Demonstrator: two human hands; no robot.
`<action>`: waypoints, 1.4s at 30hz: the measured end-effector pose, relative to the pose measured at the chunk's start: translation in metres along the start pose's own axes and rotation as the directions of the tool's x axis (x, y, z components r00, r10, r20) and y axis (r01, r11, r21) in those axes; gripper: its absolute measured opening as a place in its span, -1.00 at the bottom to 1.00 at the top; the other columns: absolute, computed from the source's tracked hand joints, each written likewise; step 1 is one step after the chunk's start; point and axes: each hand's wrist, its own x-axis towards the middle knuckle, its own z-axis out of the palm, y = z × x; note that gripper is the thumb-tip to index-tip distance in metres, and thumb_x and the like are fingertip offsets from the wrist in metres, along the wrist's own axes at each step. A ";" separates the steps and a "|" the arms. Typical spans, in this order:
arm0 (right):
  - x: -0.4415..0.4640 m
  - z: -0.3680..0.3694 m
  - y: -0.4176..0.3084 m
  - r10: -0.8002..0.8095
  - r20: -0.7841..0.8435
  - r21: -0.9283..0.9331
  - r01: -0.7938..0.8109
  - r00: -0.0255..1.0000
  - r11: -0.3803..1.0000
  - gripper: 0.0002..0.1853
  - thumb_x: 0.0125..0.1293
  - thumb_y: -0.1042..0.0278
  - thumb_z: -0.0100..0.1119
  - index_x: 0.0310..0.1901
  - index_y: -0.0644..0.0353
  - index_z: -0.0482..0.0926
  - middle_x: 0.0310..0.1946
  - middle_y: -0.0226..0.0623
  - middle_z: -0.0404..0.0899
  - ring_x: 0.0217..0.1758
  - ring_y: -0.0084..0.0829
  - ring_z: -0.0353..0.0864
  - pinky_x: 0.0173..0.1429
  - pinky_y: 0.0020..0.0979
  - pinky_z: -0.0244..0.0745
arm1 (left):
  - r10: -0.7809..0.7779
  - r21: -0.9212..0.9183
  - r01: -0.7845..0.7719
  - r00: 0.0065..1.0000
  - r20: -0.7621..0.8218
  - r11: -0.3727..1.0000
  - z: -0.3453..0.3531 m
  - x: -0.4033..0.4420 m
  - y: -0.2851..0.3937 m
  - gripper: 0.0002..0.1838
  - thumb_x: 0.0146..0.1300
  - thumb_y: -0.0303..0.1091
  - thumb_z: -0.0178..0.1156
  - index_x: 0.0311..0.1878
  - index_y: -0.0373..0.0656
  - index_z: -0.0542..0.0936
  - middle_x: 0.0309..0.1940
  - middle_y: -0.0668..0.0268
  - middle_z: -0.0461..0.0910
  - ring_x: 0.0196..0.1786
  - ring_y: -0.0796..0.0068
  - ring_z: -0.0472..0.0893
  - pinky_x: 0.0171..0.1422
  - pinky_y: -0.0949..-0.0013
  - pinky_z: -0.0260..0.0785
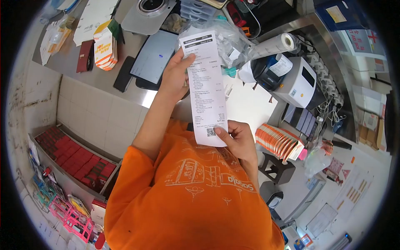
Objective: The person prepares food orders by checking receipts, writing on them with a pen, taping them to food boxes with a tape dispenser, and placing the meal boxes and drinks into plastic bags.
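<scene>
A long white printed receipt (207, 89) hangs in front of my orange shirt, black bars at its top and a QR code near its bottom end. My left hand (176, 77) pinches its upper left edge, thumb on the printed side. Lower down, my right hand (241, 139) grips the bottom right corner, thumb beside the code. Behind the paper's top are clear plastic bags (225, 43) on the counter. Close to my left hand lies a dark-edged flat device (154, 58) with a black phone-like object (123, 75) beside it.
On the right stand a black receipt printer (268, 77), a white machine (298, 83) and a plastic roll (273, 46). Folded orange-and-white cartons (278, 141) are stacked near my right elbow; more cartons (105, 52) lie far left. Below left, a drawer holds red packs (75, 156).
</scene>
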 end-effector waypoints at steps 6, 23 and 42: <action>0.005 0.003 0.000 0.033 0.027 -0.079 -0.030 0.999 0.996 -0.77 0.33 0.37 0.24 -0.10 0.37 0.65 -0.34 -0.36 0.69 -0.38 -0.69 0.53 -0.29 -0.58 0.46 | 0.012 -0.031 -0.014 0.999 -0.037 0.999 0.004 0.002 0.007 -0.65 0.44 -0.43 -0.05 0.26 -0.23 0.36 0.01 0.20 0.58 -0.10 0.48 0.66 -0.14 0.48 0.55; 0.133 -0.203 0.071 -0.428 -0.735 -0.372 0.214 0.526 0.903 -0.51 0.20 0.33 0.31 0.06 0.48 0.42 -0.20 -0.07 0.60 -0.46 -0.44 0.60 -0.45 -0.45 0.48 | -0.182 0.773 -0.004 0.971 0.155 0.635 -0.044 -0.041 -0.083 -0.70 0.33 -0.38 0.13 0.02 -0.42 0.54 -0.15 0.09 0.68 -0.11 0.42 0.63 0.02 0.35 0.44; 0.106 -0.279 0.028 -0.571 -0.743 -0.585 0.076 0.349 0.807 -0.52 0.33 0.04 0.17 -0.48 0.39 0.63 -0.65 -0.01 0.59 -0.52 -0.05 0.65 -0.32 -0.15 0.48 | -0.365 0.637 -0.717 0.695 0.619 -0.284 0.098 0.097 -0.254 -0.76 0.16 -0.43 0.06 -0.11 -0.12 0.61 0.43 -0.06 0.17 -0.19 0.13 0.70 -0.15 0.15 0.55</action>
